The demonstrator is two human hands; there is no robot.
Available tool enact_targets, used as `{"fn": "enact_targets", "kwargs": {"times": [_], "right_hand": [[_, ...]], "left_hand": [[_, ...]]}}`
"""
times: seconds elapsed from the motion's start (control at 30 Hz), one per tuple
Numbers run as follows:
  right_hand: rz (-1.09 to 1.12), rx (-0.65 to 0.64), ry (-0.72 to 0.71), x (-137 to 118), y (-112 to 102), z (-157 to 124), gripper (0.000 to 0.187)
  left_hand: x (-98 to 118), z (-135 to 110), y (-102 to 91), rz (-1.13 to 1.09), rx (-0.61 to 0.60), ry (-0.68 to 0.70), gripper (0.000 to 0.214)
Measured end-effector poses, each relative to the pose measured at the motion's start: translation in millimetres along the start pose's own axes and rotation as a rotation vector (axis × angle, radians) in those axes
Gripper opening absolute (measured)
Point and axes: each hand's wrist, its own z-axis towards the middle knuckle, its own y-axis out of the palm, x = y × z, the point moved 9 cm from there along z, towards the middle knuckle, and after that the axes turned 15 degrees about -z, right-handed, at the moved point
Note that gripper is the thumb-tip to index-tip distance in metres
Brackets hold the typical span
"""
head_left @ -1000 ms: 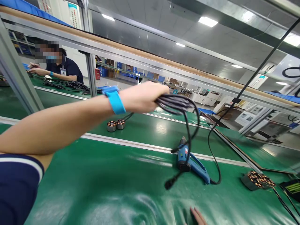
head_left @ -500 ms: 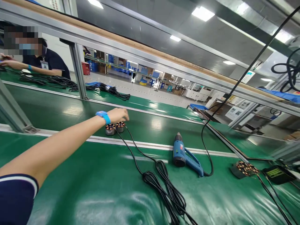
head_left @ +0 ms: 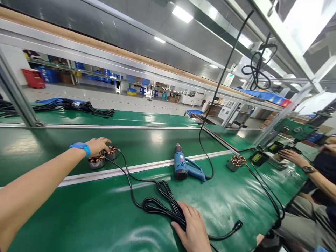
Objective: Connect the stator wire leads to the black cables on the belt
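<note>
Two copper-wound motors (head_left: 103, 158) side by side; black cable bundle (head_left: 161, 204) coiled nearby.

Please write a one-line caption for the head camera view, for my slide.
Left hand rests on two motor stators while right hand presses a coiled black cable onto the green bench.

Both arms of the person are bare from the lower edge of the frame to the hands, with no sleeve showing. The left hand (head_left: 98, 144) has a bright blue band (head_left: 81, 147) strapped round its wrist, smooth and plain, the only thing worn on that arm. The right hand (head_left: 193, 229) wears no glove, ring or band. Fingernails are short and unpainted where they show.
</note>
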Motion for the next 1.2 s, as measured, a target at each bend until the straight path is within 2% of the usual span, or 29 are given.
{"fn": "enact_targets", "kwargs": {"times": [0.1, 0.2, 0.3, 0.4, 0.5, 0.6, 0.73, 0.8, 0.87, 0.9, 0.97, 1.07, 1.13, 1.2], "right_hand": [[0.097, -0.001, 0.081, 0, -4, 1, 0.052], [0.159, 0.037, 0.113, -2, -14, 5, 0.042], [0.135, 0.124, 0.084, -2, -29, 5, 0.037], [0.051, 0.267, 0.053, 8, -51, -11, 0.032], [-0.063, 0.325, 0.128, 40, -66, -41, 0.028], [-0.16, 0.254, 0.318, 92, -67, -75, 0.041], [-0.243, 0.094, 0.664, 166, -62, -104, 0.057], [-0.313, 0.06, 0.771, 190, -64, -103, 0.059], [-0.408, 0.066, 0.804, 200, -69, -93, 0.059], [-0.45, 0.088, 0.782, 199, -73, -85, 0.058], [-0.447, 0.181, 0.653, 183, -82, -66, 0.051], [-0.239, 0.337, 0.398, 143, -97, -36, 0.033], [-0.122, 0.368, 0.299, 124, -102, -14, 0.025], [-0.033, 0.341, 0.275, 120, -99, 14, 0.025]], "left_hand": [[12, 0, -1.2, 0.094, -0.136, 0.005, 0.032], [27, -10, -14.2, 0.129, -0.175, 0.007, 0.028], [50, -34, -21.1, 0.117, -0.19, 0.0, 0.025], [89, -70, -11.1, 0.051, -0.193, 0.0, 0.021], [144, -108, 9.2, -0.069, -0.184, 0.029, 0.02], [201, -134, 25.5, -0.186, -0.188, 0.045, 0.023], [271, -143, 34.8, -0.254, -0.208, 0.094, 0.019], [298, -141, 41.6, -0.246, -0.242, 0.126, 0.017], [316, -141, 49.0, -0.247, -0.257, 0.159, 0.018], [322, -142, 49.7, -0.263, -0.225, 0.191, 0.02], [330, -149, 42.3, -0.326, -0.08, 0.312, 0.025], [335, -177, 20.1, -0.478, 0.201, 0.548, 0.02], [338, -198, 13.3, -0.555, 0.283, 0.658, 0.02], [345, -213, 13.8, -0.588, 0.297, 0.73, 0.02]]}}
